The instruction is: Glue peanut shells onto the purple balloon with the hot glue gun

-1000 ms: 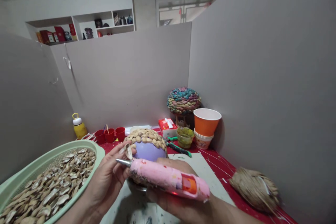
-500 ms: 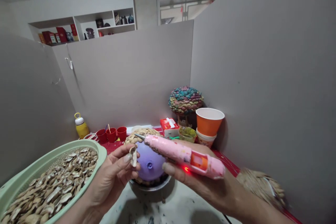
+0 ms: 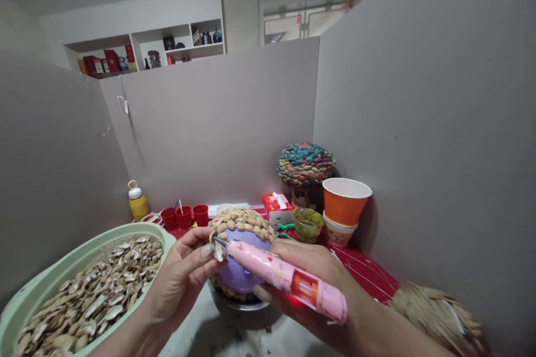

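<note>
My left hand pinches a half peanut shell, its pale inner side showing. In my right hand is a pink glue gun, gripped round its body, with a red light glowing beneath it. The gun's metal nozzle meets the shell at my left fingertips. Behind both hands a purple balloon, partly covered with peanut shells, rests in a metal bowl. My hands and the gun hide part of the balloon.
A green colander of peanut shells stands at the left. Farther back are red cups, a yellow bottle, a tissue pack, a colourful mushroom-like craft and an orange paper bucket. A raffia bundle lies right.
The glue gun rose away from the shell, then came down and left so its nozzle meets the shell. My left hand keeps its pinch. The view has shifted slightly.
</note>
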Available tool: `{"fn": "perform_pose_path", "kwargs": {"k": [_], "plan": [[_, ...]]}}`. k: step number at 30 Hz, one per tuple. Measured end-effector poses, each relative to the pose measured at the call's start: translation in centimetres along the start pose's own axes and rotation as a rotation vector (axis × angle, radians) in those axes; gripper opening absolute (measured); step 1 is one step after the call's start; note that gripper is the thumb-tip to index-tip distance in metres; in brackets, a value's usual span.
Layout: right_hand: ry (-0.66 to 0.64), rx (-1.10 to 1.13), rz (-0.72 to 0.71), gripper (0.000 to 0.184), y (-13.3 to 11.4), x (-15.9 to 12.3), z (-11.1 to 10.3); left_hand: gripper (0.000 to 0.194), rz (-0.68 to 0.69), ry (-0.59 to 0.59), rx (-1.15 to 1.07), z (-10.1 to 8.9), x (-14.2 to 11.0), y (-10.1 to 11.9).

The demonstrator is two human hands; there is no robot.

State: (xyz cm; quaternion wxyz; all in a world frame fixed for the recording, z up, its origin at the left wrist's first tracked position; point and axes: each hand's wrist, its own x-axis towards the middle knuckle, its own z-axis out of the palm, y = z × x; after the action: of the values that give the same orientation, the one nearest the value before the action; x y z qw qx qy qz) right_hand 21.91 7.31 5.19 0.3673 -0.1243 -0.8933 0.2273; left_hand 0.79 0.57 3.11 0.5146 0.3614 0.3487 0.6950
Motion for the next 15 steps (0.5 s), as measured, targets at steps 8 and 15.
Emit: {"fn": "perform_pose_path", "kwargs": {"k": [8,15], "plan": [[0.003,-0.005,-0.02,0.029,0.42,-0.15,0.21,0.021,0.057,0.017,0.047,-0.11,-0.13,-0.19],[0.0,-0.025,-0.03,0.024,0.51,-0.13,0.21,0.023,0.058,0.026,0.057,-0.04,-0.16,-0.34]]}}
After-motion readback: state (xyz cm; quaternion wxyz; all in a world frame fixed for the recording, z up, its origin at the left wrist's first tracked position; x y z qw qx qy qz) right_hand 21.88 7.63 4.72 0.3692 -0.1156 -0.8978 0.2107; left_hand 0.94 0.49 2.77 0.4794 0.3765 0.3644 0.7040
